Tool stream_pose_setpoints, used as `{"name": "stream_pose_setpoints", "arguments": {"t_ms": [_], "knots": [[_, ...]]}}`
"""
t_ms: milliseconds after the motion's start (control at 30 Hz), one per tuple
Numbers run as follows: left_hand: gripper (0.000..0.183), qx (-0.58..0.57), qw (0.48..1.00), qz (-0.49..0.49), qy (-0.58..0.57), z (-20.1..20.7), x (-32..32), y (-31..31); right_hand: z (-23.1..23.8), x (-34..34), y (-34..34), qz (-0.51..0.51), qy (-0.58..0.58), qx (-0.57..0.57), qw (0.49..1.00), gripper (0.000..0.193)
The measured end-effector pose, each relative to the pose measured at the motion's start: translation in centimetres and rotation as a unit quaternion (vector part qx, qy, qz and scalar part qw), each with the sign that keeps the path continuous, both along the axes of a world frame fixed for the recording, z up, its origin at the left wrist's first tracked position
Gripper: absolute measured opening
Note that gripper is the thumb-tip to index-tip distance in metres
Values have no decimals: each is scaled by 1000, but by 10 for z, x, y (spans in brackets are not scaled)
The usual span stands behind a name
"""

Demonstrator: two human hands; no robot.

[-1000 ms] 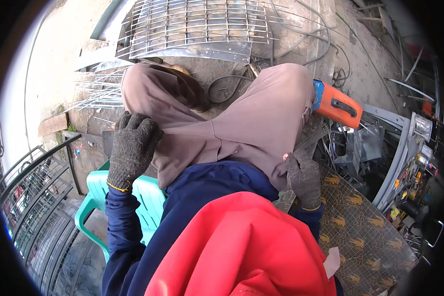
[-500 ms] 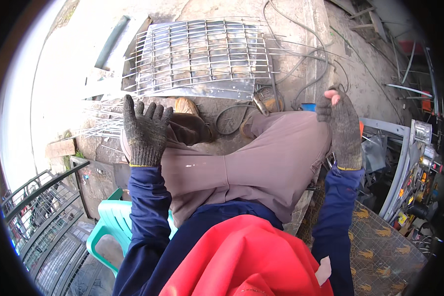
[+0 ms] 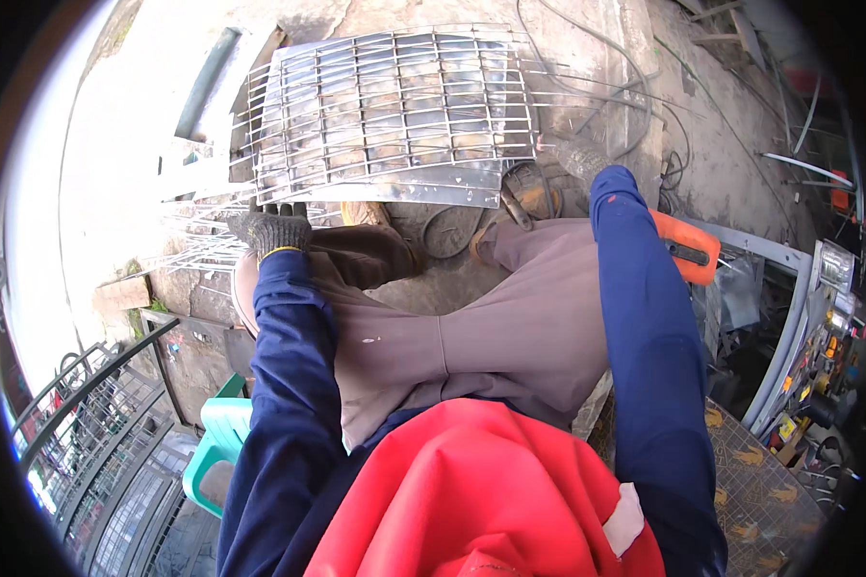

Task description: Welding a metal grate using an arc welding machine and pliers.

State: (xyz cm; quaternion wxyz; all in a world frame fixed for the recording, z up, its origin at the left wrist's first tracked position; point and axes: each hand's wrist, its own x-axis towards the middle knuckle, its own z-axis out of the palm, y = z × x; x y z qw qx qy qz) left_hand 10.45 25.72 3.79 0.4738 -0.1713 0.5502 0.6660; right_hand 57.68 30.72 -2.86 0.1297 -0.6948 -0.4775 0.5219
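A welded grid of thin metal rods (image 3: 406,106) lies over a grey metal sheet (image 3: 423,188) on the ground before me. My left hand (image 3: 271,231), in a dark knit glove, is at the near left corner of the grid and sheet. Its foreshortened fingers point forward with gaps between them, and no grip on a rod shows. On the other side, my right hand (image 3: 579,157) reaches out with a fingertip close to the grid's right edge. That glove blends into the ground, and most of its fingers cannot be made out.
Loose thin rods (image 3: 197,240) lie at the left. A dark cable (image 3: 635,58) loops over the ground on the right. Beside my right thigh is an orange slotted piece (image 3: 688,248). A green plastic chair (image 3: 223,433) and a metal grille (image 3: 96,433) stand at lower left.
Both hands have gone from raised above my thighs to the two sides of the grid. My right arm has stretched far forward, and the orange piece has come into fuller view.
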Motion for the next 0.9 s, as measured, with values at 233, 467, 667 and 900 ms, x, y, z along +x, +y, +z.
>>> {"name": "stream_pose_setpoints", "arguments": {"t_ms": [233, 467, 667, 900], "knots": [[82, 39, 980, -162, 106, -44, -36, 3, -80, -24, 61, -110, 92, 20, 989, 37], [77, 48, 962, -205, 171, -47, -45, 10, -58, -61, 73, 316, -333, 19, 888, 37], [75, 22, 979, -118, 163, -25, -6, 11, -41, -64, 55, 435, -366, -66, 820, 32], [73, 12, 983, -61, 171, -13, 18, 14, -37, -64, 54, 452, -352, -72, 817, 33]]}}
